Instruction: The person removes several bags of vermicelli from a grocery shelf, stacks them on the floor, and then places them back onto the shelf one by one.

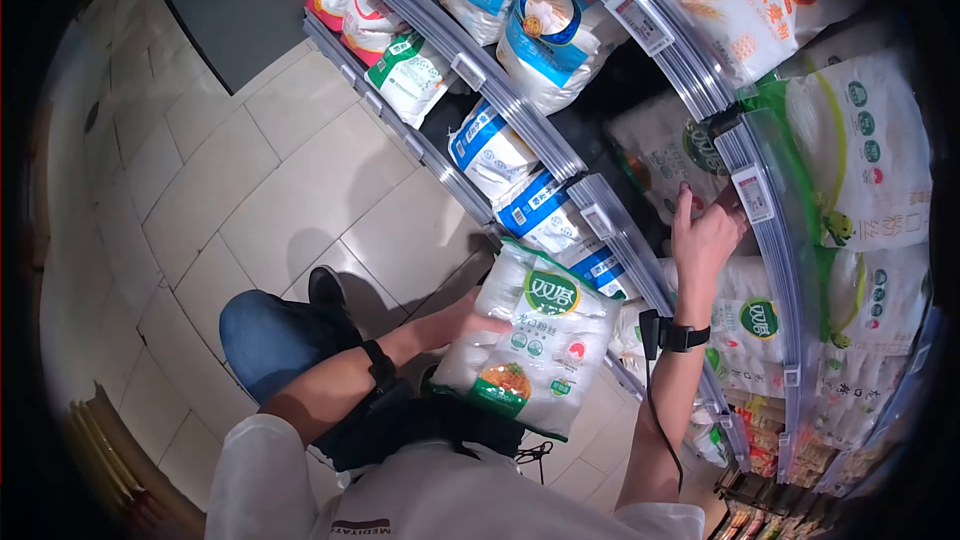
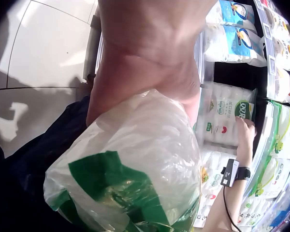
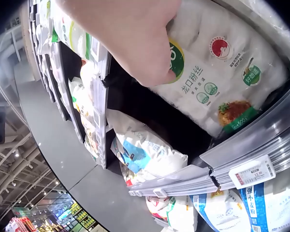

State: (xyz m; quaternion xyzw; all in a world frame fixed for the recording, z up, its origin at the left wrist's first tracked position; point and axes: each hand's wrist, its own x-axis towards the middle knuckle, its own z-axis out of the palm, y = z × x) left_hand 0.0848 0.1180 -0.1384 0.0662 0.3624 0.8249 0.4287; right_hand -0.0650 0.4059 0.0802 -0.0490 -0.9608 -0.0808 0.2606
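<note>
Your left hand [image 1: 470,322] grips the clear plastic bag of white noodles with green corners [image 1: 530,350], down low by your knee. Its round green label says 双塔. Your right hand [image 1: 705,235] curls its fingers on a matching noodle bag [image 3: 217,72] on the shelf, marked 龙口粉丝 and 500g. A white price tag [image 3: 253,171] sits on the grey shelf rail [image 3: 246,145] below it.
</note>
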